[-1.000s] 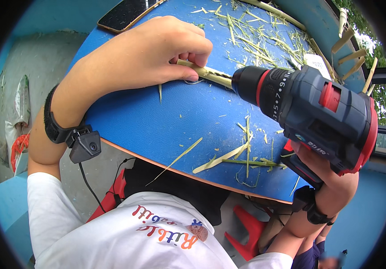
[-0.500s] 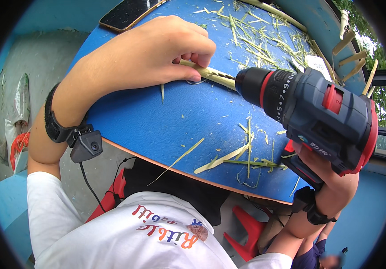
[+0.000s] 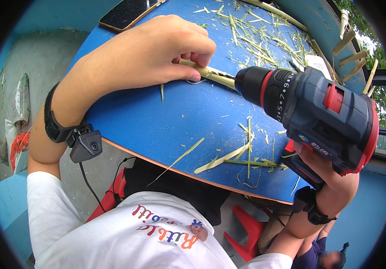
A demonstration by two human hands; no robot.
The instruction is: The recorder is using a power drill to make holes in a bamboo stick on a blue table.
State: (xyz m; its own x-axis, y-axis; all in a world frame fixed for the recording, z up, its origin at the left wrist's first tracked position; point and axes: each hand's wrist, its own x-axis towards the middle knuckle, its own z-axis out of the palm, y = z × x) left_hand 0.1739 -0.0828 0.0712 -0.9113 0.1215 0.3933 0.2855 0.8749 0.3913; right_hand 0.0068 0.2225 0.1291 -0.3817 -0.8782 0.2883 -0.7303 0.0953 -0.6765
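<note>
My left hand (image 3: 175,49) pinches a pale green strip of plant stalk (image 3: 217,81) between thumb and fingers, over the blue table. A dark cordless drill (image 3: 327,114) with red trim is in my right hand (image 3: 321,166), which is wrapped around its handle, mostly hidden beneath the drill body. The drill's dark twisted bit (image 3: 222,74) points left and lies along the top of the strip, reaching close to my left fingertips. Whether the bit cuts into the strip I cannot tell.
Stalk shavings litter the blue table (image 3: 157,121), thickest at the far side (image 3: 260,45). A phone (image 3: 128,14) lies at the far left. Cut stalk pieces (image 3: 345,42) lean by the window at right. A red stool (image 3: 247,235) and another person (image 3: 318,249) are at lower right.
Both hands, the strip and the drill hold almost the same place. The other person at the lower right has shifted slightly.
</note>
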